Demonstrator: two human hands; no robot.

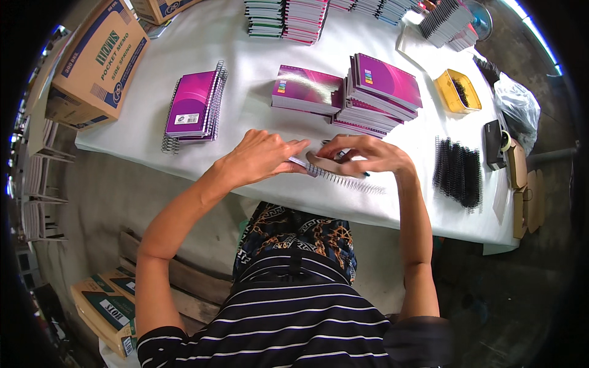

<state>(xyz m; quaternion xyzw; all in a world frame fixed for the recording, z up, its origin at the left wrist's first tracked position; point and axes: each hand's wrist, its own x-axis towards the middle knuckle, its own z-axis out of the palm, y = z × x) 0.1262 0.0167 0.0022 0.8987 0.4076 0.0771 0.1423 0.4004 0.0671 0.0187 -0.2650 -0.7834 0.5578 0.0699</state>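
My left hand [261, 158] and my right hand [367, 154] meet over a small notebook [319, 164] lying near the front edge of the white table [245, 80]. Both hands grip the notebook, and a metal spiral coil [350, 182] runs along its near edge and sticks out to the right. The notebook's cover is mostly hidden under my fingers. A short stack of purple spiral-bound notebooks [195, 104] lies to the left. Two stacks of purple unbound notebooks [307, 89] [380, 92] sit just behind my hands.
A pile of black spiral coils [459, 172] lies at the right. A yellow tray [457, 91] and a plastic bag [518, 104] sit behind it. More notebook stacks [285, 18] line the far edge. Cardboard boxes [98, 64] stand at the left, and another box [107, 310] is on the floor.
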